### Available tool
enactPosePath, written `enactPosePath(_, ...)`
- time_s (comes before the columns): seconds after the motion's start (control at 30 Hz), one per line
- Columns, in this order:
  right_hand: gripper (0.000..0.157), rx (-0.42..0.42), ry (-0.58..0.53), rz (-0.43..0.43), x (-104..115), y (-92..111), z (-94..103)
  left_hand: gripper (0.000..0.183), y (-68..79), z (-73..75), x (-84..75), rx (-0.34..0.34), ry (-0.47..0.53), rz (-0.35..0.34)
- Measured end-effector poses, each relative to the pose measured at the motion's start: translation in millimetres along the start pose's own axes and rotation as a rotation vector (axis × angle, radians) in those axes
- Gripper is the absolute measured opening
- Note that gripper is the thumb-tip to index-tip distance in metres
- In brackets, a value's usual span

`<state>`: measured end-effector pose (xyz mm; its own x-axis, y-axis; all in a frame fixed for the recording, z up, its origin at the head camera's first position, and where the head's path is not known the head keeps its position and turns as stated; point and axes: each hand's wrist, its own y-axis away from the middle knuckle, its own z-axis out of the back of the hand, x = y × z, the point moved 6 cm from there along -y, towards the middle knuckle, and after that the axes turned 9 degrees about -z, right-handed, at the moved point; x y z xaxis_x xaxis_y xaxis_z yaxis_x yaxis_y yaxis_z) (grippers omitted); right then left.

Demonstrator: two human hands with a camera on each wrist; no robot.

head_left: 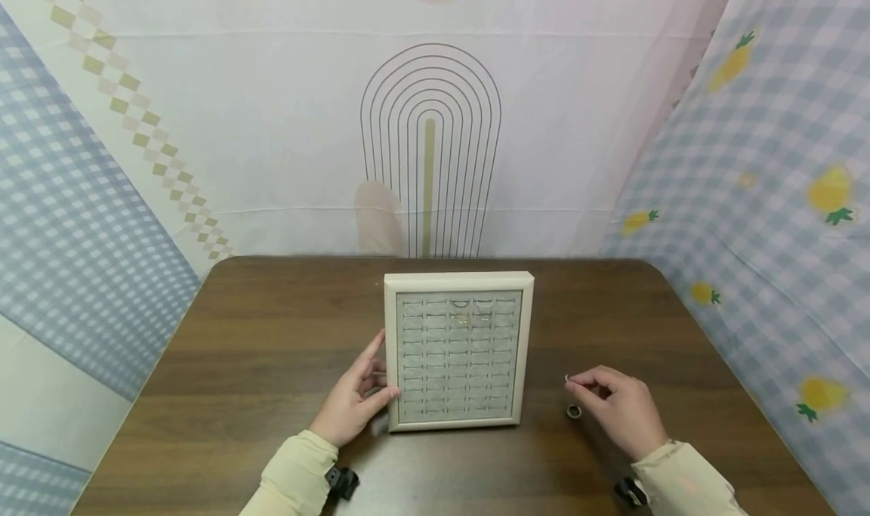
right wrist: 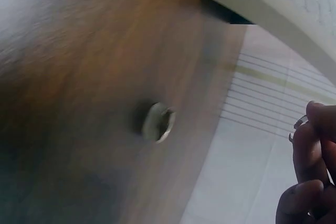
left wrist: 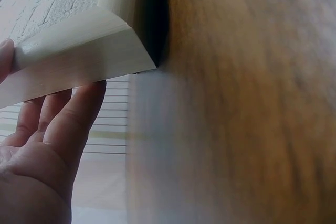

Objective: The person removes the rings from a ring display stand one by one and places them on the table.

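Note:
A ring display board [head_left: 459, 277] with a cream frame and grey slotted padding stands upright on the table. Several thin rings [head_left: 461, 304] sit in its slots near the top. My left hand [head_left: 350, 406] grips the board's left side, thumb on the front edge and fingers against the side and back. To the right of the board, my right hand [head_left: 621, 410] pinches a small ring [right wrist: 300, 122] between thumb and forefinger, its band partly hidden by the fingertips. Below those fingers a wider ring [head_left: 574, 411] lies on the table.
The brown wooden table [head_left: 285, 312] has rounded far corners. A white patterned cloth [head_left: 292, 138] hangs behind it, with checked cloths on both sides, the right one [head_left: 768, 274] printed with yellow fruit. Pale sleeves and dark wrist straps cover both wrists.

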<state>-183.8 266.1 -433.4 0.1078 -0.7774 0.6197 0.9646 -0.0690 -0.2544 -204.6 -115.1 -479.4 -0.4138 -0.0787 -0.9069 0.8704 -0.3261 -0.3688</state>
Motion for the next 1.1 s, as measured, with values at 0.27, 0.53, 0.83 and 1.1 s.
enactPosePath(0.27,0.009,0.024,0.064,-0.058,-22.7,4.7,0.8,0.090,0.3,-0.1,-0.5,0.002,0.001,-0.003)
enactPosePath(0.53,0.013,0.076,0.140,-0.117,-38.9,6.6,-0.1,0.089,0.7,0.6,0.2,-0.002,-0.007,-0.002)
enactPosePath(0.83,0.014,0.166,0.205,-0.195,-57.1,6.9,-5.0,0.088,0.9,0.4,1.2,-0.004,-0.021,-0.009)
enactPosePath(1.1,0.016,0.231,0.223,-0.230,-70.0,4.7,-7.7,0.089,0.1,-0.3,0.8,0.006,-0.014,0.016)
